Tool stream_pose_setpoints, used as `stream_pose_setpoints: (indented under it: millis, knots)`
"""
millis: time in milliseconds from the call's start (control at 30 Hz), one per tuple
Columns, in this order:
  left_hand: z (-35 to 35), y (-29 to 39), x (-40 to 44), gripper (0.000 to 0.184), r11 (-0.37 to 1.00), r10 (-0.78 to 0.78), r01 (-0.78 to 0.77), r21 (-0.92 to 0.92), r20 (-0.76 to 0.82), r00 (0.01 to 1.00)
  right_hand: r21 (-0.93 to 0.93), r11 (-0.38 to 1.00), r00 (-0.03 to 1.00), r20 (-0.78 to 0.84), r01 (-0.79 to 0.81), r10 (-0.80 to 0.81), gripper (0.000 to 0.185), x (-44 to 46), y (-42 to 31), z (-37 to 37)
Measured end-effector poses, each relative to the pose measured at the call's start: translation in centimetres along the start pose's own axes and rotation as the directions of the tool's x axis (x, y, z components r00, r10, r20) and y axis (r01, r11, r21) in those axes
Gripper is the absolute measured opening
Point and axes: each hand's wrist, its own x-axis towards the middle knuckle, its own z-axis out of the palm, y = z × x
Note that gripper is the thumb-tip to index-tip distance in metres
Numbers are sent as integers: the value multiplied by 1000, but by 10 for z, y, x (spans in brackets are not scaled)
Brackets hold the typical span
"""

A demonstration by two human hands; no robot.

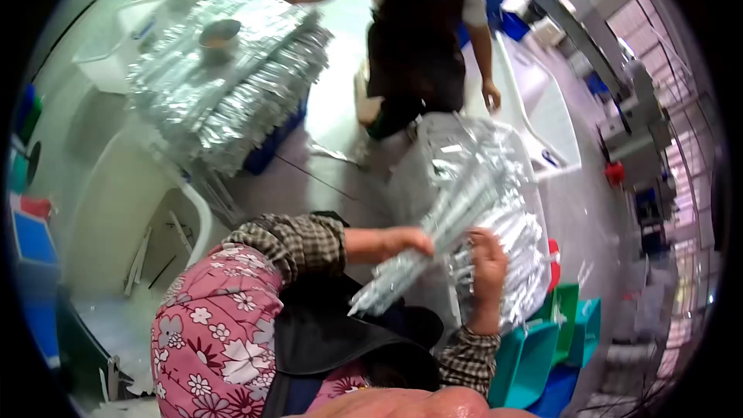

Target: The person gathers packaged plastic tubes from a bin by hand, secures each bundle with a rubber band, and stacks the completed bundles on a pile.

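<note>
My left hand (pixel 409 241) is closed around a long bundle of silvery, foil-like strips (pixel 387 285). The bundle slants from my lap up toward the crate, and its far end blurs into the strips behind it. Close beside it on the right is my right hand (pixel 487 259), fingers curled in near the bundle's edge; what they pinch, if anything, I cannot make out. Under and beyond my hands, a pale crate (pixel 410 178) holds a heap of similar shiny strips (pixel 515 240).
A large stack of silvery strips (pixel 255 70) bears a small round container (pixel 220 37). A person in a dark apron (pixel 418 39) stands beyond the crate. A white tub (pixel 203 220) with a few thin pieces is at left; teal bins (pixel 526 364) are at lower right.
</note>
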Motion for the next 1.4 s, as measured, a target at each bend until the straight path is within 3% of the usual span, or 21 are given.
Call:
stream_pose_setpoints:
  millis: [33,100,167,233,267,300,367,567,767,833,900,967,1000,1100,1167,1233,1300,1333,1367,1400]
  knots:
    - [5,-3,0,46,1000,-4,4,28,26,1000,-38,989,963,-229,141,-146,42,25,65,-19]
    - [-4,-11,-5,46,998,4,-9,60,78,997,336,891,926,-323,305,-195,51,67,26,-20]
    - [-8,-17,-5,46,995,1,-10,100,89,996,302,892,929,-262,337,-262,64,95,2,-15]
    - [-9,-16,-10,46,994,-6,-4,109,88,996,389,908,986,0,155,-168,63,103,-1,-21]
    - [-9,-14,-11,46,994,-3,-6,111,87,996,234,968,995,18,88,-95,54,105,-4,-23]
    - [-13,-17,-14,46,992,3,-13,125,80,997,277,941,978,22,195,-209,42,110,28,-14]
    - [-14,-12,-13,46,991,24,-32,129,63,998,148,958,957,124,244,-263,34,111,18,0]
    - [-21,0,-2,46,987,55,-59,151,31,998,-25,923,918,111,385,-380,27,106,4,39]
    - [-28,11,6,46,979,104,-113,169,59,993,169,885,897,19,433,-442,42,113,14,40]
    - [-32,7,4,46,973,133,-146,181,85,988,45,893,890,-116,449,-441,48,115,5,42]
    - [-41,0,7,46,966,146,-165,198,106,984,207,918,938,-157,337,-309,54,111,-3,45]
    - [-42,-2,8,46,968,138,-157,197,106,985,287,918,960,-18,274,-280,58,94,-32,47]
    - [-45,-2,5,46,969,137,-154,193,100,986,103,884,887,32,456,-461,61,104,-17,39]
    - [-51,-13,-1,47,973,115,-133,191,101,988,491,868,943,253,68,-217,65,83,1,45]
    - [-54,-15,-8,47,974,110,-127,188,97,989,607,791,976,205,-70,-70,69,67,1,60]
    - [-54,-17,-7,47,975,106,-123,183,100,989,632,774,955,257,-51,-147,63,62,4,58]
    - [-53,-16,-5,47,974,107,-124,190,96,990,753,658,980,112,25,-165,67,61,9,60]
    - [-52,-15,-3,47,972,111,-129,194,98,989,671,719,976,-35,182,-214,75,59,4,56]
    - [-49,-14,1,47,971,118,-135,196,99,988,822,518,936,-47,235,-350,78,66,12,46]
    - [-48,-14,3,47,970,120,-138,201,99,988,636,699,920,-48,328,-388,74,64,6,47]
